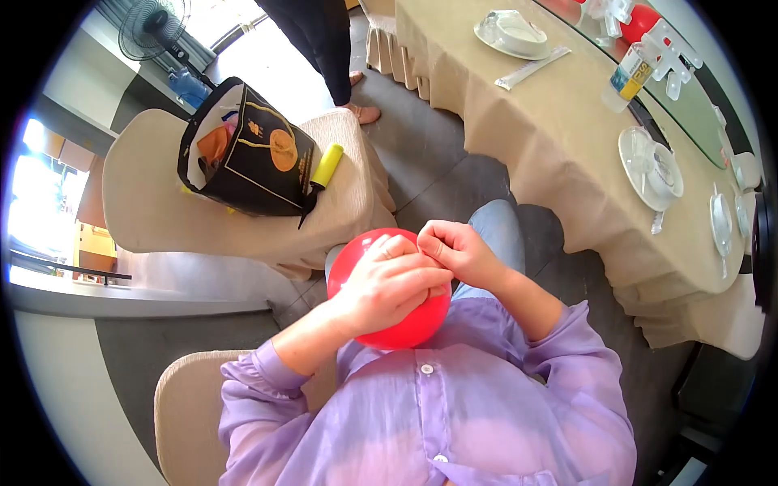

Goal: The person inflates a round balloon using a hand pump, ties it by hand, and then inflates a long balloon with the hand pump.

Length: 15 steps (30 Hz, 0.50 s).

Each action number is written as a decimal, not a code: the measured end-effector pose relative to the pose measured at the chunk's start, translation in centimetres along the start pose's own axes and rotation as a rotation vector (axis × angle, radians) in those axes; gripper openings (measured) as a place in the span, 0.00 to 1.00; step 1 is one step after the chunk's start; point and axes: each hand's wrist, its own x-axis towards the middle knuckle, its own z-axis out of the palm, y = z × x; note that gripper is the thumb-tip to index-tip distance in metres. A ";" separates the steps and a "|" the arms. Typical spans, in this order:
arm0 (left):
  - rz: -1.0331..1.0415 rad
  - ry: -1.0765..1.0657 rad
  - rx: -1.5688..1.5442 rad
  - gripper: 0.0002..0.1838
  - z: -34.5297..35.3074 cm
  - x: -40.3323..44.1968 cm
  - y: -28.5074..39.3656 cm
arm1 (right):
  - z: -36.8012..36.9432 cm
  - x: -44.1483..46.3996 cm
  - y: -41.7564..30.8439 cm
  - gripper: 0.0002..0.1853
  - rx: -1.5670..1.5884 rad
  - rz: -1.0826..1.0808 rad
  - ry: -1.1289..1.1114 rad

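Observation:
A blown-up red balloon [397,330] rests on my lap, against the front of the purple shirt. My left hand [387,285] lies across its top, with the fingers curled together toward the right side. Close against those fingertips, my right hand [460,253] is closed in a pinch at the balloon's upper right edge. The fingers of both hands meet there and hide the balloon's neck. What exactly sits between the fingertips is too small to make out.
A covered chair [146,174] at left bears a black bag [263,174] and a yellow-green cylinder [327,166]. On the right, a cloth-covered table [559,154] carries wrapped dishes [515,36] and a labelled bottle [630,77]. A person [320,40] stands beyond the chair.

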 end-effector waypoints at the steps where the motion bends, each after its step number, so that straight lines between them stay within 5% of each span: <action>1: -0.002 -0.002 0.001 0.18 -0.2 -0.1 -0.1 | 0.1 0.0 -0.2 0.12 0.002 -0.012 -0.003; 4: 0.006 -0.027 0.067 0.09 -1.7 1.3 -0.5 | -0.7 0.5 -1.9 0.12 0.042 0.091 -0.013; 5: 0.046 -0.060 0.310 0.06 -2.1 2.3 -0.6 | -0.8 1.0 -2.7 0.12 0.009 0.099 0.021; 7: 0.170 -0.044 0.674 0.05 -2.2 4.0 -1.7 | -1.5 2.4 -3.9 0.13 -0.132 0.075 0.073; 12: 0.138 -0.137 0.939 0.03 -1.7 6.6 -3.8 | -3.2 5.3 -6.3 0.15 -0.299 0.215 0.140; 15: 0.196 -0.231 1.116 0.07 0.5 5.5 -5.7 | -4.7 6.8 -2.6 0.15 -0.043 0.217 0.100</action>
